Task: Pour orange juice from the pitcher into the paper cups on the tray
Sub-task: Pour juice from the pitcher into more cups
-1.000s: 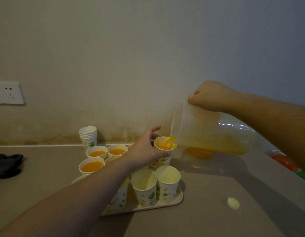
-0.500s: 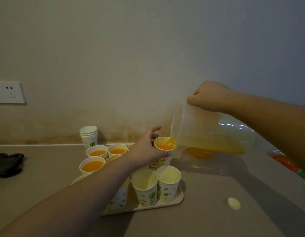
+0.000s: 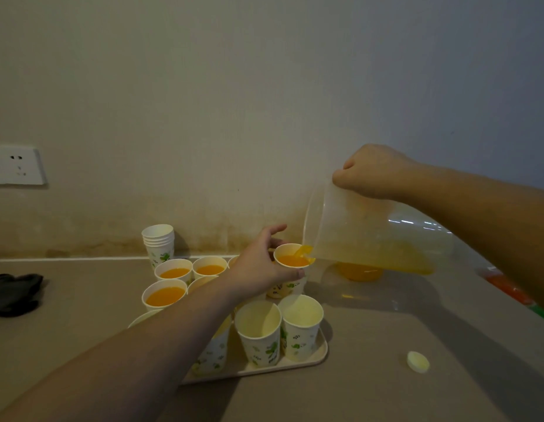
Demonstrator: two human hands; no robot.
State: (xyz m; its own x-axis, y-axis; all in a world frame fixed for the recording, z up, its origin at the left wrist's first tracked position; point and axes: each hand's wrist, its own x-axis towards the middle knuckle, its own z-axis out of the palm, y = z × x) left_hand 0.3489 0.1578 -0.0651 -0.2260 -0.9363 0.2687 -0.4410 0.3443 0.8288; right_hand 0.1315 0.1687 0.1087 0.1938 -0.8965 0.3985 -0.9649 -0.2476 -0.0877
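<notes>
My right hand (image 3: 372, 172) grips the handle of a clear plastic pitcher (image 3: 362, 233), tipped left with orange juice running from its spout. The juice falls into a paper cup (image 3: 290, 269) that my left hand (image 3: 258, 266) holds by its side at the tray's far right. The beige tray (image 3: 316, 357) carries several leaf-printed paper cups. Three cups (image 3: 164, 295) on the left hold juice. Two cups (image 3: 258, 327) at the front right are empty. My left forearm hides part of the tray and some cups.
A stack of spare cups (image 3: 159, 242) stands behind the tray by the wall. A yellow bottle cap (image 3: 418, 361) lies on the counter at the right. A black cloth (image 3: 15, 292) lies at the far left. A bottle with an orange label (image 3: 508, 284) lies at the right edge.
The juice level in the held cup has risen. Both hands and the pitcher have stayed almost where they were.
</notes>
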